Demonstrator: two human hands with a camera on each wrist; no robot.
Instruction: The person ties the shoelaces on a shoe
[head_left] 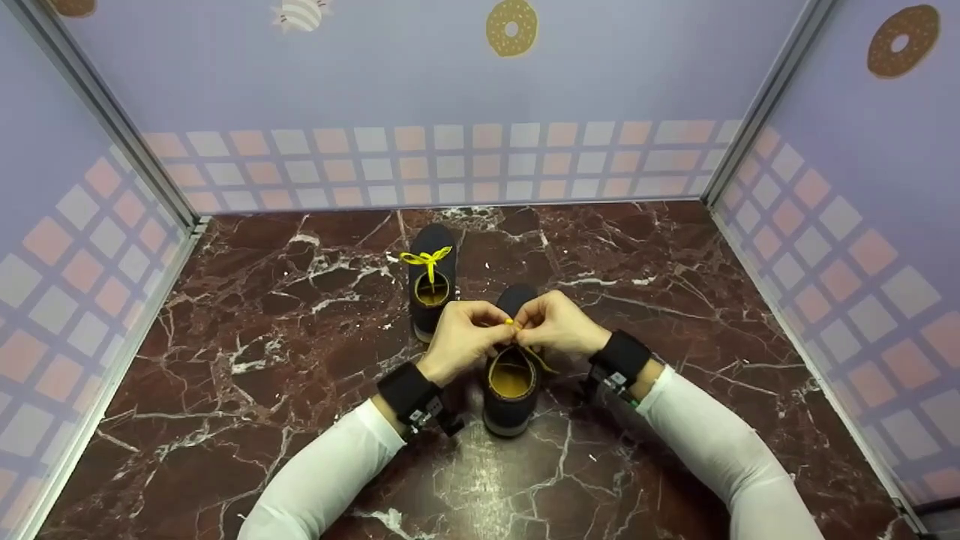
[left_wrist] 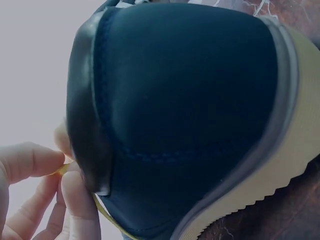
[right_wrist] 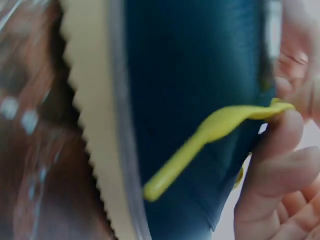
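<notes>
Both hands meet over the front of the nearer dark shoe [head_left: 510,409], just ahead of its yellow-lined opening. My left hand [head_left: 465,334] pinches a yellow shoelace [left_wrist: 62,169] between thumb and fingertips. Opposite it, my right hand [head_left: 559,326] pinches the lace too, its fingertips right against the left ones. In the right wrist view, a loose end of the yellow shoelace [right_wrist: 200,137] hangs down the shoe's dark side. The fingers hide most of the knot area. Farther back on the left stands a matching shoe [head_left: 433,236], its yellow lace [head_left: 427,259] tied in a bow.
The shoes stand on a dark red marbled tabletop [head_left: 315,360] with white veins. Lilac panels with a pink and white checked band [head_left: 450,161] enclose the back and both sides. A metal corner post [head_left: 765,105] rises at the back right.
</notes>
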